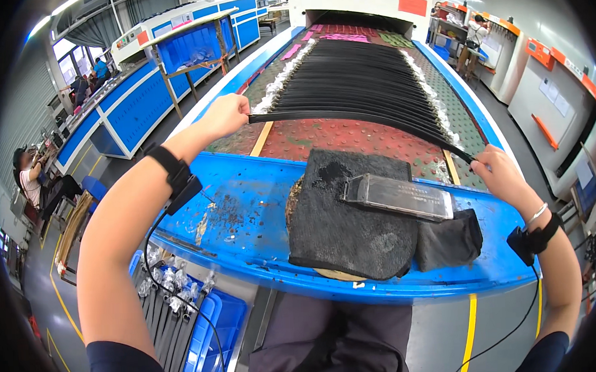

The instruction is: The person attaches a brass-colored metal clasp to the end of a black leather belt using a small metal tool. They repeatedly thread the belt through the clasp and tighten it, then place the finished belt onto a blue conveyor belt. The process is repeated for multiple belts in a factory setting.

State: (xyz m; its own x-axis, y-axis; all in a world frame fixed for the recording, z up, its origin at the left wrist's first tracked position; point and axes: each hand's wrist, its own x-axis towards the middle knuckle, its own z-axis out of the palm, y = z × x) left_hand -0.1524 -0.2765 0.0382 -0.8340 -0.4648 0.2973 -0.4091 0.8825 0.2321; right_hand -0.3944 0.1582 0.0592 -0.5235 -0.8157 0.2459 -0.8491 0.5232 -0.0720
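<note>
My left hand point(225, 114) pinches the left end of a long thin black strip point(348, 117) and my right hand point(500, 170) grips its right end. The strip is stretched across the red perforated conveyor belt point(322, 138), just in front of a dense row of several identical black strips point(359, 70) laid side by side on the belt. Both wrists wear black bands with cables running off them.
The blue machine ledge point(246, 215) in front of me carries a dirty black cloth pad point(346, 217) with a clear rectangular block point(398, 196) on top. A blue crate of black strips point(184, 310) stands low left. Other people work at left and far right.
</note>
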